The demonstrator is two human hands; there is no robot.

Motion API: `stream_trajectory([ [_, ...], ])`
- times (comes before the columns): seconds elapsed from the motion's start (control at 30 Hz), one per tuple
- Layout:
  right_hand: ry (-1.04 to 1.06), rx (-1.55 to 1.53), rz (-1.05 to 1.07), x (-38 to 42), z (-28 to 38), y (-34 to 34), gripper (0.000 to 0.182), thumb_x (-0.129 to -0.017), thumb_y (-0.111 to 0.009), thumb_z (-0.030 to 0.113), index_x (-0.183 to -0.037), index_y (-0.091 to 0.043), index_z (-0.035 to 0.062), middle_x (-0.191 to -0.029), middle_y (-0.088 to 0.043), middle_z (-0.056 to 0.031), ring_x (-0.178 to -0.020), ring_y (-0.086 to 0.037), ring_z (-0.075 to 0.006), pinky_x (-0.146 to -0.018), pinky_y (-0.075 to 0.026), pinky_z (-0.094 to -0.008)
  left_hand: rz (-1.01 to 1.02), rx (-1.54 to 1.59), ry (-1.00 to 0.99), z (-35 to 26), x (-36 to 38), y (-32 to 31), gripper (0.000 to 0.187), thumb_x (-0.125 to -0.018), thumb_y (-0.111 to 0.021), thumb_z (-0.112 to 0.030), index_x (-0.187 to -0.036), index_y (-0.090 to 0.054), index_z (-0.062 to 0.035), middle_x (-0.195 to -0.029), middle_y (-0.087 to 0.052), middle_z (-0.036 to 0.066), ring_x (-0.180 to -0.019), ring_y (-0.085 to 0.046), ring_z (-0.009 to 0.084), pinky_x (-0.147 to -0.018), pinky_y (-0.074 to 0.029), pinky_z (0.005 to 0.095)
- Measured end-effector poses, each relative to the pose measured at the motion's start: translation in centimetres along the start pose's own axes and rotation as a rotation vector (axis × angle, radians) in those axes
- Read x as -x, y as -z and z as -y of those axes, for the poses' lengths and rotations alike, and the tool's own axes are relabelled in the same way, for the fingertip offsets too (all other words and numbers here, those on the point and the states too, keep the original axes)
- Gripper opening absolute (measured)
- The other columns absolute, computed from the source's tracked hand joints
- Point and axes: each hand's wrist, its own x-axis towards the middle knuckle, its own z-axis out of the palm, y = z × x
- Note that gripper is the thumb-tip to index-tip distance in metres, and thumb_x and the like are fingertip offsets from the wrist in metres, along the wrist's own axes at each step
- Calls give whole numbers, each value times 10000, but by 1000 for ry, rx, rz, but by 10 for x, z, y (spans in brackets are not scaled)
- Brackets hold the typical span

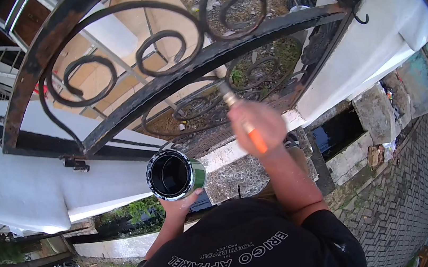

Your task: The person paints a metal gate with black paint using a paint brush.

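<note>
My right hand (264, 125) is wrapped round a paintbrush (256, 137) with an orange handle, slightly blurred. Its bristle end points up and left, right by the underside of a curved dark bar on the wrought-iron gate (178, 78). Below and to the left, my left hand (182, 203) grips a green paint can (198, 175) from beneath and the side. The can is without a lid and holds black paint, with paint smeared round its rim. Scrolls of dark iron fill the gate, and rusty brown patches show on its outer frame.
White wall pillars (32, 180) (362, 55) flank the gate. Behind it lie tan tiles (133, 9) and a weedy patch. A drain opening (338, 130) with dark water lies to the right, beside concrete slabs (377, 112) and a brick-paved road (393, 193).
</note>
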Motion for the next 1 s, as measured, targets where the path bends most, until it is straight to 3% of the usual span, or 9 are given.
stream_trajectory([
  [0.13,-104,54,46,-5,-22,24,87,-746,-754,23,-823,-725,50,-775,-712,-99,-655,-702,-232,-560,-563,-318,32,-1,12,2,-10,-14,1085,-588,-952,-201,-1456,-327,-18,-1359,-529,150,-1254,-542,268,-1075,-445,413],
  [0.27,-427,167,-263,-7,-98,79,52,-812,-745,20,-864,-744,11,-803,-729,-116,-679,-684,-173,-614,-529,-290,43,-51,-74,10,-19,-29,1088,-582,-956,-230,-1452,-336,-22,-1359,-530,143,-1250,-546,267,-1069,-449,412],
  [0.3,-283,278,-319,-14,-119,93,67,-818,-743,17,-882,-744,-3,-801,-725,-109,-691,-674,-163,-629,-521,-285,39,-15,-46,8,-22,-35,1089,-582,-958,-235,-1451,-337,-23,-1359,-531,141,-1249,-547,269,-1070,-448,413],
  [0.43,-349,278,-495,-23,-148,111,68,-816,-741,8,-883,-744,0,-802,-722,-110,-671,-663,-173,-631,-513,-289,65,11,38,4,-28,-53,1092,-586,-959,-258,-1453,-335,-29,-1363,-528,135,-1249,-549,268,-1077,-446,416],
  [0.6,-76,290,-198,-12,-102,73,72,-771,-758,0,-829,-723,25,-775,-717,-112,-630,-686,-210,-563,-530,-292,84,-25,27,5,-26,-55,1093,-591,-955,-263,-1456,-331,-30,-1366,-526,138,-1250,-548,266,-1079,-442,414],
  [0.73,-95,20,-49,-2,-47,43,104,-751,-754,-10,-840,-727,35,-768,-716,-105,-653,-703,-204,-573,-551,-282,102,-15,-27,4,-18,-45,1098,-585,-951,-249,-1460,-325,-30,-1367,-524,139,-1253,-545,269,-1078,-438,416],
  [0.83,-84,128,-74,1,-59,52,113,-757,-769,4,-860,-731,33,-786,-721,-100,-652,-702,-218,-579,-556,-291,91,-9,-39,8,-7,-29,1095,-580,-948,-241,-1457,-328,-27,-1367,-523,141,-1254,-543,272,-1079,-435,419],
  [0.93,-312,285,-329,-1,-100,78,83,-863,-725,14,-942,-726,-13,-886,-726,-107,-719,-668,-135,-675,-540,-280,58,48,3,-1,5,-16,1091,-575,-953,-258,-1443,-339,-13,-1364,-527,150,-1258,-539,273,-1086,-422,426],
  [1.0,-613,18,-523,-11,-101,88,161,-912,-693,56,-1004,-682,-76,-886,-710,-146,-741,-698,-181,-732,-568,-280,71,-31,-46,9,14,-1,1080,-568,-961,-283,-1422,-364,-3,-1358,-531,157,-1260,-537,279,-1091,-411,431],
])
